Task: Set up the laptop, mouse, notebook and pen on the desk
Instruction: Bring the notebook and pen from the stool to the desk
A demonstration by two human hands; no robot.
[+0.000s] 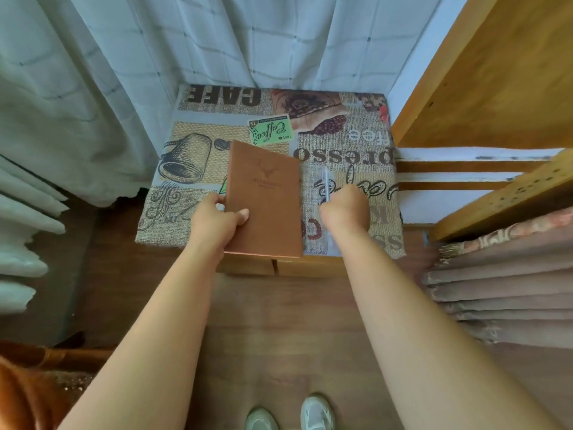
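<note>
A brown notebook [263, 197] with a stamped deer emblem is held over the small desk [356, 144], which wears a coffee-print cloth. My left hand [217, 217] grips the notebook at its left edge, thumb on the cover. Its near end overhangs the desk's front edge. To the right, my right hand [345, 209] is closed around a pale, translucent pen [326, 183] whose tip points away from me above the cloth. No laptop or mouse is in sight.
White checked curtains [217, 41] hang behind and left of the desk. A yellow wooden shelf unit [496, 72] stands on the right, with folded brown fabrics [502, 283] on a lower shelf. Wooden floor and my shoes [291, 414] lie below.
</note>
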